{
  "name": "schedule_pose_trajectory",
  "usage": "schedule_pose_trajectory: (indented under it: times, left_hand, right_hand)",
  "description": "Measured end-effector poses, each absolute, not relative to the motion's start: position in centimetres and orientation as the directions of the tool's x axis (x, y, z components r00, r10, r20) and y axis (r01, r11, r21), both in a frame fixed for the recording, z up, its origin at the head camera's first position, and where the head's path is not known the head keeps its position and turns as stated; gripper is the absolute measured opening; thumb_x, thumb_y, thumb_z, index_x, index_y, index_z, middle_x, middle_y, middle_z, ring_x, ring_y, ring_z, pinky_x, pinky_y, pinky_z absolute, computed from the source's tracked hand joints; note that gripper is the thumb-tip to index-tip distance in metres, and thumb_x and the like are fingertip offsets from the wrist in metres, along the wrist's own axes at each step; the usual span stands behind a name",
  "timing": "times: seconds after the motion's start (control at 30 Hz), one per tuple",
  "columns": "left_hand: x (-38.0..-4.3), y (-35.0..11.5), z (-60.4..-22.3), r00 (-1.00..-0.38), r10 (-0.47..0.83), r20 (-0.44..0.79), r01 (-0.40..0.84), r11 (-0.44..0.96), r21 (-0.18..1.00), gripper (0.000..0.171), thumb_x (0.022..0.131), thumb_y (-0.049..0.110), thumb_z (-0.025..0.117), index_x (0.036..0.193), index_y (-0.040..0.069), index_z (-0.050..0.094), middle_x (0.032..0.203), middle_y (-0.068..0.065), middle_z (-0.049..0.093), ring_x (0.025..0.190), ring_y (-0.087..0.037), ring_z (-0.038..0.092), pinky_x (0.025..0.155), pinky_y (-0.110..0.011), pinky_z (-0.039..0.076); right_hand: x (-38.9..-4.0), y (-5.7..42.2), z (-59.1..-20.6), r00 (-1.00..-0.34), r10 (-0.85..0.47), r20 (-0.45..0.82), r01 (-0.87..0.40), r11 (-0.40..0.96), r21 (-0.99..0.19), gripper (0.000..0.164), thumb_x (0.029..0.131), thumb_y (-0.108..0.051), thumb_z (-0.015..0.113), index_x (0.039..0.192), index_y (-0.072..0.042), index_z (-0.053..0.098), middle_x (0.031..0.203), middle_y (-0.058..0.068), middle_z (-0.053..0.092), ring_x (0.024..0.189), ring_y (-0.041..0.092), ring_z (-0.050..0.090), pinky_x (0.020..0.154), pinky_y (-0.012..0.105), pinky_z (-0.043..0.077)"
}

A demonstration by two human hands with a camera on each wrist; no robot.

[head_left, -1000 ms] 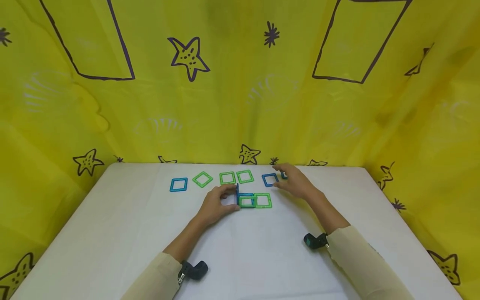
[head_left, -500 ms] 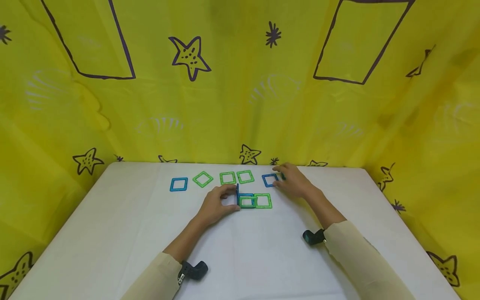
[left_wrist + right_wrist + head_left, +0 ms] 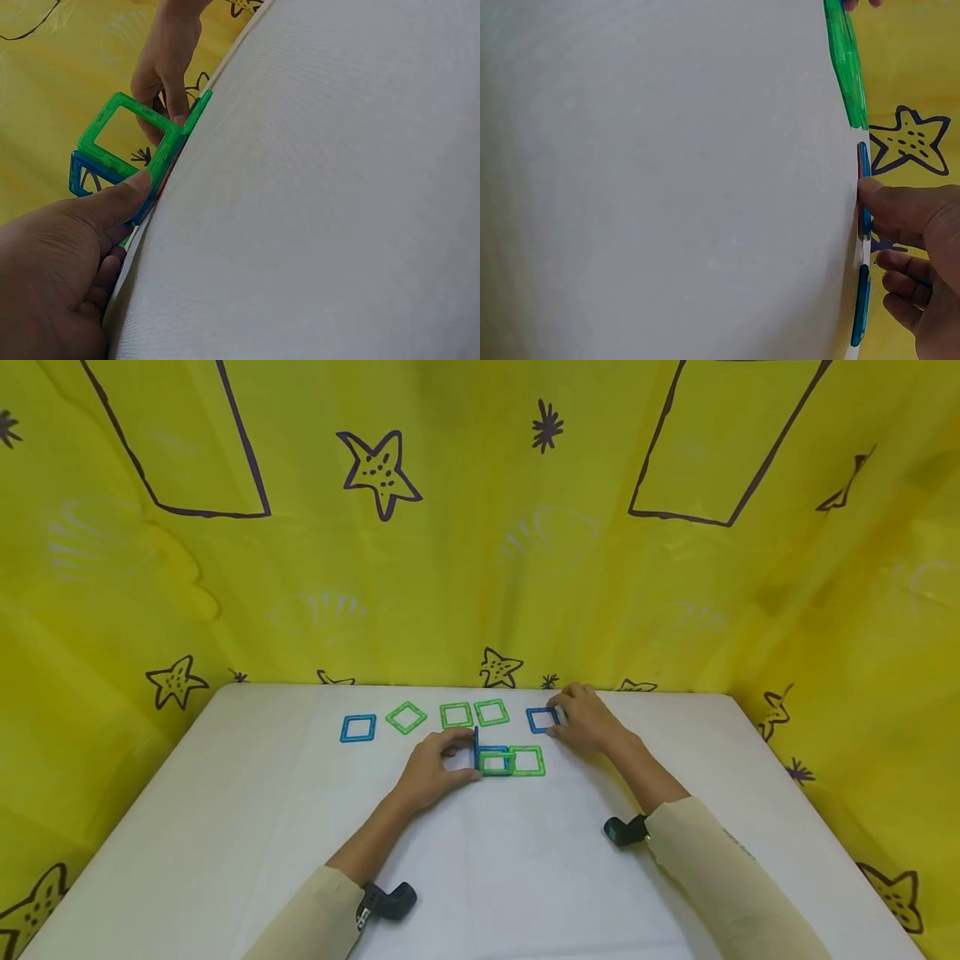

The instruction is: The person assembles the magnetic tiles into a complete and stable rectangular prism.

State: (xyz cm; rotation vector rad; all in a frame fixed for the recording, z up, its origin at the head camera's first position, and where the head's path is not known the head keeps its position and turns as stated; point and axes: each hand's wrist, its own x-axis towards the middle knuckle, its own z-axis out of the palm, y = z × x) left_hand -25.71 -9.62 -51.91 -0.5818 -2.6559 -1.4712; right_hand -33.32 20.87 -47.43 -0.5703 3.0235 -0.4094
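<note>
My left hand (image 3: 427, 768) grips an upright blue magnetic tile (image 3: 476, 750) at the left side of a small build, its thumb near the front edge. In the left wrist view, a green square tile (image 3: 112, 159) stands upright against that blue one. A flat green tile (image 3: 541, 762) adjoins the build on the right. Farther back, my right hand (image 3: 591, 722) pinches a dark blue square tile (image 3: 531, 722) lying on the table. Beneath that hand in the right wrist view lies another blue tile (image 3: 861, 306), which the hand hides from the head view.
Along the table's back lie a light blue square tile (image 3: 343, 729), a turned green tile (image 3: 393, 725) and two green squares, one of them a green tile (image 3: 504, 712) left of the right hand. A yellow curtain (image 3: 465, 568) hangs behind the white table (image 3: 525, 868).
My right hand has lowered slightly, and its fingers have closed in on the dark blue tile, which has shifted a little right. My left hand keeps its hold on the build.
</note>
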Motion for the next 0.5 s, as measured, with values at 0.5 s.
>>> schedule_pose_trajectory:
  times: [0.5]
  left_hand:
    - [-25.48,-9.48,-51.58,-0.932,0.292,0.213,0.335,0.474,0.815,0.061,0.084,0.016,0.09,0.14,0.01,0.065,0.13,-0.001,0.072,0.12,-0.024,0.062,0.105,-0.041,0.05]
  right_hand:
    - [-33.12,20.54,-46.59,-0.935,-0.355,0.012,-0.344,0.897,-0.28,0.054,0.093,-0.025,0.08,0.142,-0.01,0.064,0.142,0.022,0.051,0.127,0.04,0.042,0.106,0.056,0.044]
